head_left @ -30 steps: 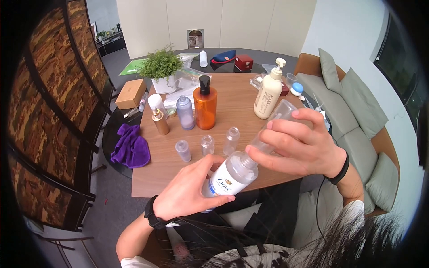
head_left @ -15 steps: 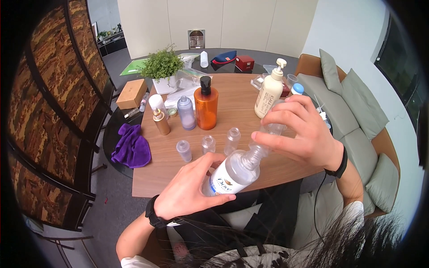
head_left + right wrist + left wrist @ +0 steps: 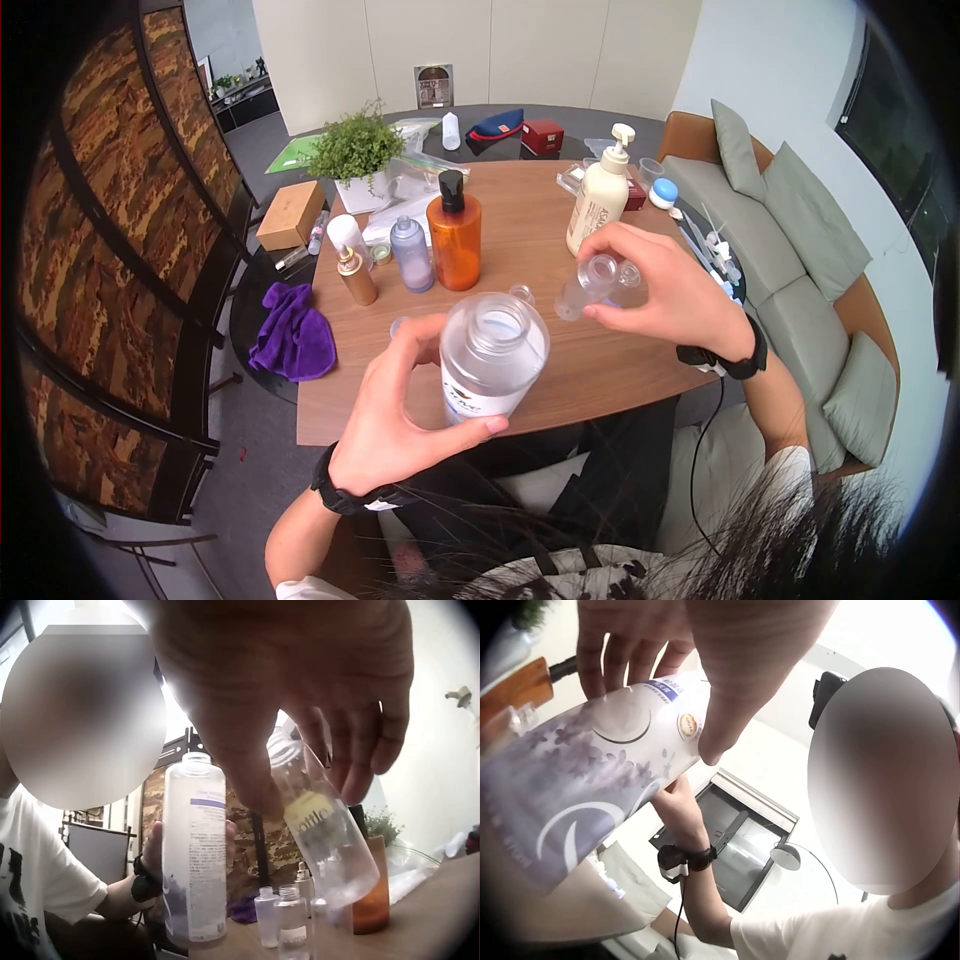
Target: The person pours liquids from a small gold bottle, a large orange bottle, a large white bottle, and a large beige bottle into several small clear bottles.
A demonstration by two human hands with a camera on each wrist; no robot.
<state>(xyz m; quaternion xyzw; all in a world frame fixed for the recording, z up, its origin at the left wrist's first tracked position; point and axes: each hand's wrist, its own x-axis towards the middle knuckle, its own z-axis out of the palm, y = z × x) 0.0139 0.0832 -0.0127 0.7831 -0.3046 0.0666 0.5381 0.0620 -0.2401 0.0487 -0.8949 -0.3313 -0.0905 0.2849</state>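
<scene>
My left hand grips the large clear Dove bottle, which stands nearly upright with its mouth uncapped. In the left wrist view its purple flower print faces the camera. My right hand pinches a small clear bottle near its neck, fingers and thumb around it. That bottle is uncapped and tilted, apart from the Dove bottle and to its right. Behind the Dove bottle, small clear bottles on the table are mostly hidden in the head view; the right wrist view shows them upright.
On the wooden table stand an orange bottle, a cream pump bottle, a bluish bottle, a gold bottle and a potted plant. A purple cloth lies at the left, below a cardboard box.
The small bottle has come away from the Dove bottle's mouth and moved right and tipped back. The Dove bottle has shifted slightly left and turned more upright in my left hand.
</scene>
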